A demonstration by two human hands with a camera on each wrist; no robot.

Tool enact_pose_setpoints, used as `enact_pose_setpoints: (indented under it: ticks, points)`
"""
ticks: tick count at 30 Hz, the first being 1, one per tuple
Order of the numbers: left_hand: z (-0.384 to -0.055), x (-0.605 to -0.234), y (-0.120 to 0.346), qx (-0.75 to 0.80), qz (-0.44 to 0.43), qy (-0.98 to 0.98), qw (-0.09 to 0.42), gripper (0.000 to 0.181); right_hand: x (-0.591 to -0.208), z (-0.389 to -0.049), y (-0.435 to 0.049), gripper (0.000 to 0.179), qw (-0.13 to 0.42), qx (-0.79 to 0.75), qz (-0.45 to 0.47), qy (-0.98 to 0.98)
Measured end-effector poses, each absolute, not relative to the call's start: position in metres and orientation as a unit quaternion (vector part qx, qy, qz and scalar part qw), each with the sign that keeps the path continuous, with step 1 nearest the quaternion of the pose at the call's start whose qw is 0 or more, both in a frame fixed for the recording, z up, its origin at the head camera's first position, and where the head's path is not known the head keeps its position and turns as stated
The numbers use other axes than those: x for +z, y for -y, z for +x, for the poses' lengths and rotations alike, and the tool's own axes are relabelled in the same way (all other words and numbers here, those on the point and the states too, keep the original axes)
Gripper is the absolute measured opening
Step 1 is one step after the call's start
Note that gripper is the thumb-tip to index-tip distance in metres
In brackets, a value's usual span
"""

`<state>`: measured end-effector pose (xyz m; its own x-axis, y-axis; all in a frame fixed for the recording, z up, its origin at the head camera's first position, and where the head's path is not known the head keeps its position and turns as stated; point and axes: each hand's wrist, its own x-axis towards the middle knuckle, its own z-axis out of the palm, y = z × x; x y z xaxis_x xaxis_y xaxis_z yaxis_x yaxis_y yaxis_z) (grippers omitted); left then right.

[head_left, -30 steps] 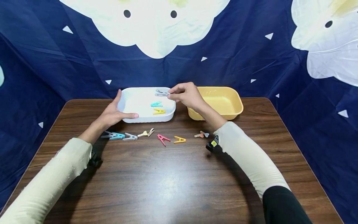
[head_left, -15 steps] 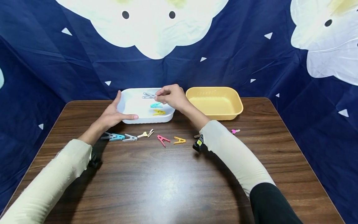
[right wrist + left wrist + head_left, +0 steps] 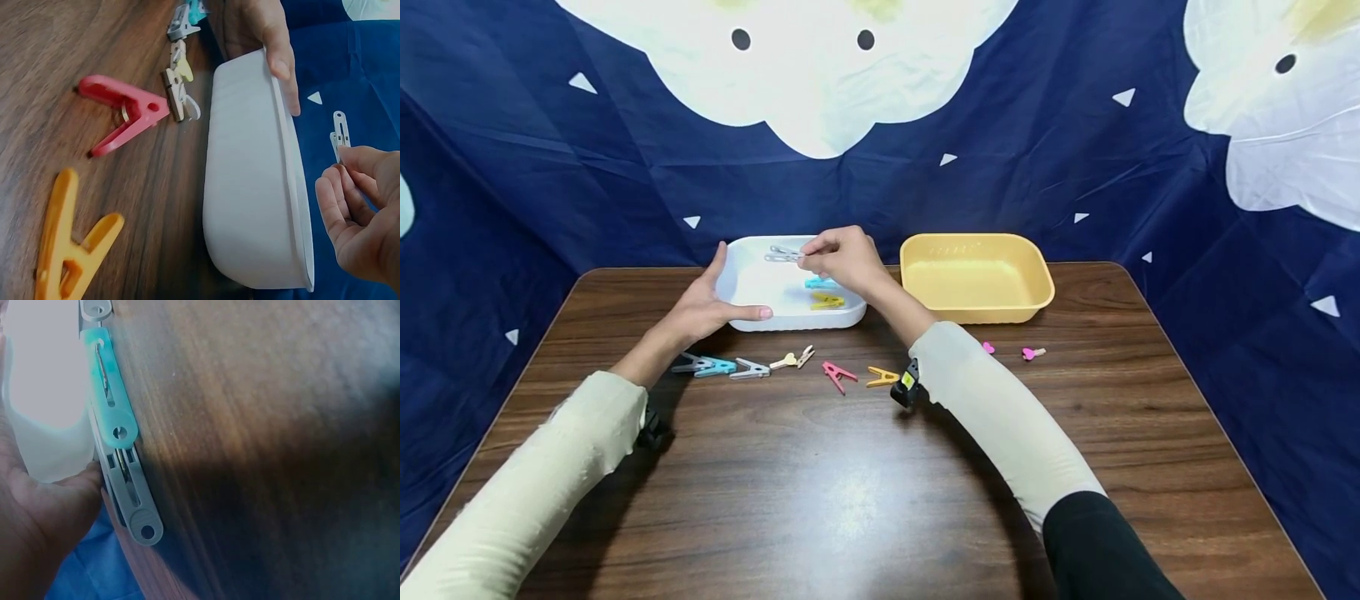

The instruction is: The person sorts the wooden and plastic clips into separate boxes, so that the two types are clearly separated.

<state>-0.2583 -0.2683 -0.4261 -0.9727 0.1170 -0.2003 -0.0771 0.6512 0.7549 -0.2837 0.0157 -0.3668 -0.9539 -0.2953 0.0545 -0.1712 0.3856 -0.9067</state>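
Observation:
My left hand (image 3: 703,308) grips the left end of a white plastic basin (image 3: 752,287), thumb along its front rim. Over the basin, my right hand (image 3: 847,260) pinches a grey clothespin (image 3: 781,253) between thumb and fingers; the right wrist view shows that clothespin (image 3: 341,128) above the rim. A light blue clothespin (image 3: 820,283) and a yellow clothespin (image 3: 827,301) lie inside the basin. On the table near my left wrist, a turquoise clothespin (image 3: 109,387) lies by grey ones.
A yellow basin (image 3: 977,317) stands to the right. In front lie small wooden clothespins (image 3: 786,360), a red clothespin (image 3: 837,375) and an orange clothespin (image 3: 882,377). Pink heart clips (image 3: 1028,354) sit beyond my right sleeve. A dark blue printed cloth (image 3: 700,183) hangs behind the table.
My right hand has moved left over the white basin, carrying the grey clothespin farther in. Pink clips have come into sight behind the sleeve. The left hand stays in place.

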Motion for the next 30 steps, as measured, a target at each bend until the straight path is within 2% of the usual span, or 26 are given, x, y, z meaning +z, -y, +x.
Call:
enact_pose_setpoints:
  ticks: [12,30]
  points:
    - [-0.258,-0.425,0.268,0.414,0.020,-0.903,0.115,0.154,-0.368,-0.283,-0.021,0.011,0.067,-0.521,-0.122,-0.842]
    - [-0.258,-0.424,0.269,0.415,0.023,-0.902,0.119,0.154,-0.367,-0.264,-0.060,0.012,0.055,-0.554,-0.162,-0.815]
